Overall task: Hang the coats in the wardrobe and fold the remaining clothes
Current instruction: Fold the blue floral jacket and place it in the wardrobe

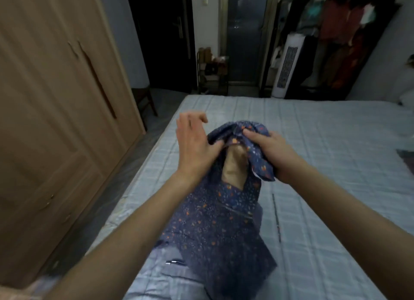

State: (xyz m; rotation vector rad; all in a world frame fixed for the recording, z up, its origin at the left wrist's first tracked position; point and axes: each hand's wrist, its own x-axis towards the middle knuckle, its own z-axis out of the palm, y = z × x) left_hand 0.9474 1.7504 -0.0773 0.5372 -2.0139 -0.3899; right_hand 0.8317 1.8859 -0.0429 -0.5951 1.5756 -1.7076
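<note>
Bunching the top of the dark blue cotton garment with small orange print (215,221) is what my right hand (272,152) is doing: its fingers are closed tight around a gathered wad of the cloth, thumb pressed on top. My left hand (196,146) sits just beside it, spread wide and holding nothing, its thumb only brushing the fabric edge where a tan lining shows through the gap between my hands. The rest of the garment trails from my hands back toward me, lying on the pale blue quilted bed (324,142).

I judge this to be the folding part of the job, early on: the piece is crumpled, not yet laid flat. Next I would need my left hand to take a matching corner so both can shake it out and spread it.

One garment is in hand. Left of my left hand stands one light wooden wardrobe (51,98), its doors shut.
</note>
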